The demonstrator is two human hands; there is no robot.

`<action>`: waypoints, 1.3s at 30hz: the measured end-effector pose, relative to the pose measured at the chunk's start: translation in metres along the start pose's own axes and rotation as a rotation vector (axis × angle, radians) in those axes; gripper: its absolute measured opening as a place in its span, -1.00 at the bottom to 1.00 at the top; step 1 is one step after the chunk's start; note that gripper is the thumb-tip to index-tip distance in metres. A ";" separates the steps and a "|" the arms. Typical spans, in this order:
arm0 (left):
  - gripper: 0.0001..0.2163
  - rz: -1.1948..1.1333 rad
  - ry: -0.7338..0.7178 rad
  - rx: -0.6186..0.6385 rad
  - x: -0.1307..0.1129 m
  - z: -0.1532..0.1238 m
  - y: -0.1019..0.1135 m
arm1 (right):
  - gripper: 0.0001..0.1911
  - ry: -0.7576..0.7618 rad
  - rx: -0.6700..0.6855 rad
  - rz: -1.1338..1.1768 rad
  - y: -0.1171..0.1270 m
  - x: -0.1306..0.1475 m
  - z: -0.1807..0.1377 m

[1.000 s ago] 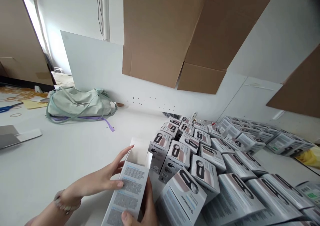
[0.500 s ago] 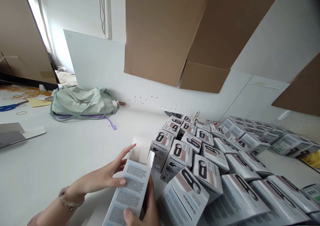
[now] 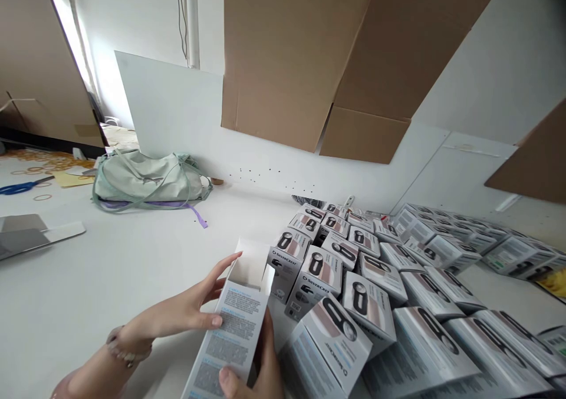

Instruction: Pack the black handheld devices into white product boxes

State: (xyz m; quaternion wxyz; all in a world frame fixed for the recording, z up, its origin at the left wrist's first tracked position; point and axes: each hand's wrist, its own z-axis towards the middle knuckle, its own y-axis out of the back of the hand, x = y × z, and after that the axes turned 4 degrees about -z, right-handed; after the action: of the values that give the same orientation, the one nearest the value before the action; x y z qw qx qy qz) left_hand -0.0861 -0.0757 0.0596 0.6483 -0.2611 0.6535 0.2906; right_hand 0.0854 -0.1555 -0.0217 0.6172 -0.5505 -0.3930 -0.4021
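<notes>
My left hand (image 3: 177,315), with a beaded bracelet at the wrist, grips one side of a white SilverCrest product box (image 3: 232,328). My right hand (image 3: 264,371) holds the box's lower part, its thumb across the printed panel. The box stands tilted, with its open top and paper flaps pointing away from me. Its inside looks white, and I cannot see anything in it. Just to the right, many closed SilverCrest boxes (image 3: 369,304) lie in tight rows, almost touching my right hand.
A pale green bag (image 3: 148,181) with a lilac strap lies on the white table (image 3: 110,257). Blue scissors (image 3: 24,186), rubber bands and a grey flat device (image 3: 22,234) lie at the left. Large cardboard flaps (image 3: 300,51) hang overhead.
The background drifts slightly right as my head turns. My hands keep the same hold on the box, which tilts only slightly. The box's flaps remain open.
</notes>
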 end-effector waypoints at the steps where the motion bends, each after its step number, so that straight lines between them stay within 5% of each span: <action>1: -0.01 -0.002 -0.009 -0.005 0.001 0.000 0.000 | 0.05 -0.003 0.004 -0.004 0.000 0.000 0.000; 10: 0.12 0.109 -0.133 -0.086 0.015 -0.006 0.004 | 0.11 -0.056 -0.054 -0.078 -0.003 -0.002 -0.006; 16: 0.22 0.113 -0.156 -0.034 0.013 -0.005 -0.001 | 0.14 -0.054 -0.120 -0.224 -0.002 -0.004 -0.004; 25: 0.18 0.123 -0.221 -0.013 0.020 -0.002 0.004 | 0.11 0.099 -0.137 -0.364 0.003 -0.010 -0.004; 39: 0.08 0.086 -0.164 -0.012 0.021 -0.004 0.005 | 0.07 0.069 -0.141 -0.229 0.000 -0.016 -0.003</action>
State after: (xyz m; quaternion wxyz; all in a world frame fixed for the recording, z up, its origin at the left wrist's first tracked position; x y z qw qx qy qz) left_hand -0.0927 -0.0746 0.0387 0.6850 -0.2119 0.6071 0.3423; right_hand 0.0793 -0.1575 -0.0365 0.5404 -0.5298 -0.4025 -0.5150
